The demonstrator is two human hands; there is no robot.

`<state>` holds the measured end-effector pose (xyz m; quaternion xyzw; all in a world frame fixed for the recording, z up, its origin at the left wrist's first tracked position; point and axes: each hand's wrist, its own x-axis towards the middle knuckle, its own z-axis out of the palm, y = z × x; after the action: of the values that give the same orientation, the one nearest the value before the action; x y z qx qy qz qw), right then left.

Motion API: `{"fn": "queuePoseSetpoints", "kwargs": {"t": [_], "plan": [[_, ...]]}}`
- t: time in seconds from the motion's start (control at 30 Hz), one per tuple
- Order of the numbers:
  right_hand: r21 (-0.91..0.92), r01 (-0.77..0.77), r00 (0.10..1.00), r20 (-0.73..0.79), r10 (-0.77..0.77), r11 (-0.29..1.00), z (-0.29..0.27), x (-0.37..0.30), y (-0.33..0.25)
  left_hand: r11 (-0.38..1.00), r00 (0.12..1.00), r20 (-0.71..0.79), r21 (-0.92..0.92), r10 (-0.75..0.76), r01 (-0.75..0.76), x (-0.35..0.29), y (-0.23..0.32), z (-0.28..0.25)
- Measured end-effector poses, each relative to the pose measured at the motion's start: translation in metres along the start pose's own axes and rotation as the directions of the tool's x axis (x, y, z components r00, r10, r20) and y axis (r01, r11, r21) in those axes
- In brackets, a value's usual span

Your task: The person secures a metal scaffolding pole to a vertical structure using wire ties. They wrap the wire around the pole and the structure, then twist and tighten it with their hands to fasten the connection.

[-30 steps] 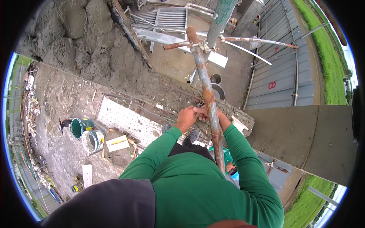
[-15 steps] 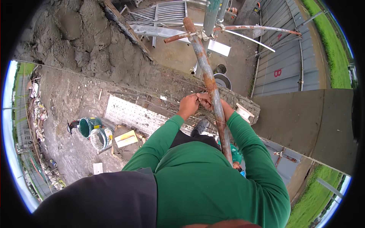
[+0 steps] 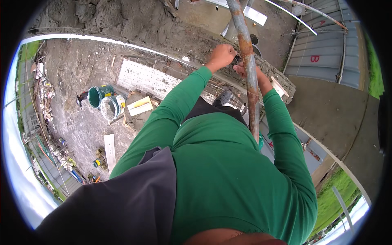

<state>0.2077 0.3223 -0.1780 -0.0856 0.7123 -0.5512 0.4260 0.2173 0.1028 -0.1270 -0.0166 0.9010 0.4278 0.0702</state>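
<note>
Here I see my left hand (image 3: pixel 222 56) closed on a dark fitting beside the rusty steel pole (image 3: pixel 249 69), above the concrete wall's (image 3: pixel 281 79) top edge; my right hand (image 3: pixel 255 75) wraps the pole. It looks heavy, stiff, rough; I'd grip the rusted midsection.

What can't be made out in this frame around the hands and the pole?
- Head view: the right hand is mostly behind the rusty pole; its grip cannot be judged.
- The small dark thing under the left hand is too small to identify.
- The pole's top is cut by the upper edge; its foot is hidden behind the green shirt.
</note>
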Motion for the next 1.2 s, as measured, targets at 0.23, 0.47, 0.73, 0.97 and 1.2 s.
{"fn": "queuePoseSetpoints", "kwargs": {"t": [0.23,0.47,0.73,0.97,1.2], "plan": [[0.190,-0.041,0.995,0.098,0.022,0.981,-0.007,0.011,0.051,0.968,0.993,0.108,0.239,0.058,-0.082,-0.028,0.051,0.009],[0.439,0.043,0.983,0.142,-0.117,0.897,-0.003,0.003,0.004,0.995,0.990,-0.108,-0.026,0.093,-0.097,-0.061,0.020,0.020],[0.344,-0.212,0.969,-0.047,0.242,0.915,-0.006,0.001,-0.033,0.972,0.975,-0.086,-0.101,0.206,-0.214,-0.044,0.003,0.020],[0.751,-0.114,0.982,-0.015,0.190,0.651,-0.001,-0.007,-0.039,0.993,0.993,-0.016,-0.001,0.120,-0.120,-0.044,0.006,0.011],[0.530,-0.109,0.939,-0.222,0.261,0.841,-0.008,0.007,-0.015,0.981,0.984,-0.010,0.077,0.179,-0.178,-0.046,-0.004,0.016]]}}
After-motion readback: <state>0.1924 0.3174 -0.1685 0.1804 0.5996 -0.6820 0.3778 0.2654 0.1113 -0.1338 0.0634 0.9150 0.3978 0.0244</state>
